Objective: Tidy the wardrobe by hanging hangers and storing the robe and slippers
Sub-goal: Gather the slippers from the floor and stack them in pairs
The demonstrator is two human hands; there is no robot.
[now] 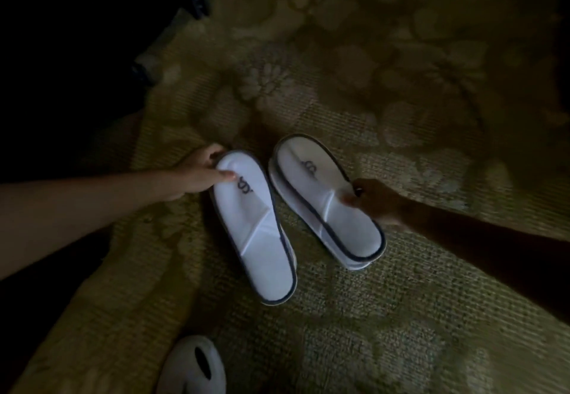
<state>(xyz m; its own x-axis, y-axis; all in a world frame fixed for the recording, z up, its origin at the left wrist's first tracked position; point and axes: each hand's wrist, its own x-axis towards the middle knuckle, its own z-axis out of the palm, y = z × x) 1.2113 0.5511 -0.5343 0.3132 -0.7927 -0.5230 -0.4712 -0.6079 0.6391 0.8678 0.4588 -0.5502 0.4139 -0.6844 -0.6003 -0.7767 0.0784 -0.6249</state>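
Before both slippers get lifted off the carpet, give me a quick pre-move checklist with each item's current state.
1. Left hand holds the left slipper at its toe end, thumb on top: ok.
2. Right hand pinches the right slipper at its side edge: ok.
3. Slippers apart, not overlapping: ok.
4. Each slipper looks like a stacked pair with a second sole under it; whether the fingers catch both layers: cannot tell.
5. White shoe at the bottom edge is apart from both slippers: ok.
6. Wardrobe spot for storing them: not in view, cannot tell.
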